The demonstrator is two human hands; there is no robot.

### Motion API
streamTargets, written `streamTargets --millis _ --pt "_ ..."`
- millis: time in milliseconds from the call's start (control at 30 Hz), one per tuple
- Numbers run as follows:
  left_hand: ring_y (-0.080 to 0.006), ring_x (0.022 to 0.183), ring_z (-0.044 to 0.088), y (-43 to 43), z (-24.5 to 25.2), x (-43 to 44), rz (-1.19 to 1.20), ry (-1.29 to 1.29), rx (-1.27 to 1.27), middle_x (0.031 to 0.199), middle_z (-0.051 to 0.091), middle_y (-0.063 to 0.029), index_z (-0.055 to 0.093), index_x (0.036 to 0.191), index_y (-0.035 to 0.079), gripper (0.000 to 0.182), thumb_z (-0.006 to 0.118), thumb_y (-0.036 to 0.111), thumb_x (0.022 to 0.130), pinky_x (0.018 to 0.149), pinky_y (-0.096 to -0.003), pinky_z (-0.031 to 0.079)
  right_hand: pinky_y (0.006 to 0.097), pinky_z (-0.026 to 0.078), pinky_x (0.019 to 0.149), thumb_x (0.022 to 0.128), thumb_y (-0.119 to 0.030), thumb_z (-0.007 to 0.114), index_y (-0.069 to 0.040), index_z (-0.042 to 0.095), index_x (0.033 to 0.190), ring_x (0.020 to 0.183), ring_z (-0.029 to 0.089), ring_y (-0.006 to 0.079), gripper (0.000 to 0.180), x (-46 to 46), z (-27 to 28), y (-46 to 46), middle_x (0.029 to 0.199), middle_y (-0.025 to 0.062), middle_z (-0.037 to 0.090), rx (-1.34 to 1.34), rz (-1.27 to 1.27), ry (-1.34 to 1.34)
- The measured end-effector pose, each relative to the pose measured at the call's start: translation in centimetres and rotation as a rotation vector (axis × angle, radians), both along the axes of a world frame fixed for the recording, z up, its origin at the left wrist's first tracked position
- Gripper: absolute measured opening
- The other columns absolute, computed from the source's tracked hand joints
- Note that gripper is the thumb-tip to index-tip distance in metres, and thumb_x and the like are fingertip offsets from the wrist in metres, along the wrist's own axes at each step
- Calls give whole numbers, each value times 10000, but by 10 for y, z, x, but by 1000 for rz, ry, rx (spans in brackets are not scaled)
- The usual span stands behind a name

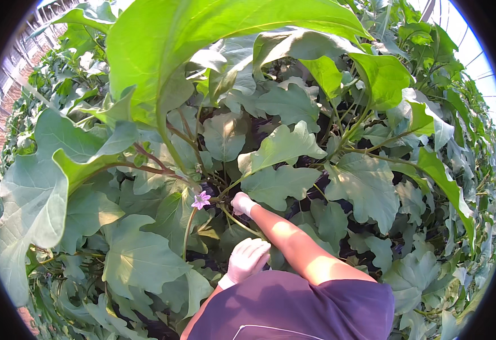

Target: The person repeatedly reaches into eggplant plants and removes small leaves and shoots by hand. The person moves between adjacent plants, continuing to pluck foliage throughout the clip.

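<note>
My right hand (242, 204), in a whitish glove, reaches in among the stems and leaves of an eggplant plant near the picture's middle; its fingertips are hidden. Just left of it a purple eggplant flower (200, 199) is open. My left hand (249, 257), gloved alike, is lower, in front of my dark shirt, with its fingers bent and close together; whether it holds anything is not visible. A green lobed leaf (279, 185) hangs just above my right hand. A thin green stem runs between the two hands.
A large bright green leaf (146, 55) arches over the top of the view. Another broad leaf (31, 204) juts out at the left. Brownish-purple stems (146, 168) cross the left middle. Dense foliage stands on both sides, with dark gaps between leaves and a strip of brown ground at far left.
</note>
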State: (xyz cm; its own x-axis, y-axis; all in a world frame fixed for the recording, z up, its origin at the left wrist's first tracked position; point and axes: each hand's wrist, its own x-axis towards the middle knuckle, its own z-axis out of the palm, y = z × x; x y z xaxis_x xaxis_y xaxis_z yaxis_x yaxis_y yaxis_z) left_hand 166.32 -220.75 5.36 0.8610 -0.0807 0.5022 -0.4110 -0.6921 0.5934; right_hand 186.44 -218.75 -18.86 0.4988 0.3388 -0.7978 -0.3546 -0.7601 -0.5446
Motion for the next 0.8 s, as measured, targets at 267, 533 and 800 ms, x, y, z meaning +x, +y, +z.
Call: streamTargets --millis 267,533,800 --pt "-256 1212 490 -49 -113 0 -173 523 353 1234 561 -86 631 1035 88 244 604 199 820 1068 -431 332 287 523 706 861 -157 586 -11 620 1096 735 658 170 279 23 136 -152 959 106 685 569 -128 -299" --pt "-304 943 657 -110 -3 139 55 618 -157 1012 675 -160 608 1142 58 334 625 252 870 819 -364 517 234 512 689 928 -126 560 -6 599 1123 744 645 116 233 40 204 -336 931 69 672 706 -632 -348" --pt "-304 822 658 -181 35 303 286 231 -364 937 675 -159 603 1066 52 448 590 461 883 733 -380 502 231 514 698 930 -122 560 -2 606 1134 771 643 117 241 97 231 -382 966 76 676 820 -694 -582"
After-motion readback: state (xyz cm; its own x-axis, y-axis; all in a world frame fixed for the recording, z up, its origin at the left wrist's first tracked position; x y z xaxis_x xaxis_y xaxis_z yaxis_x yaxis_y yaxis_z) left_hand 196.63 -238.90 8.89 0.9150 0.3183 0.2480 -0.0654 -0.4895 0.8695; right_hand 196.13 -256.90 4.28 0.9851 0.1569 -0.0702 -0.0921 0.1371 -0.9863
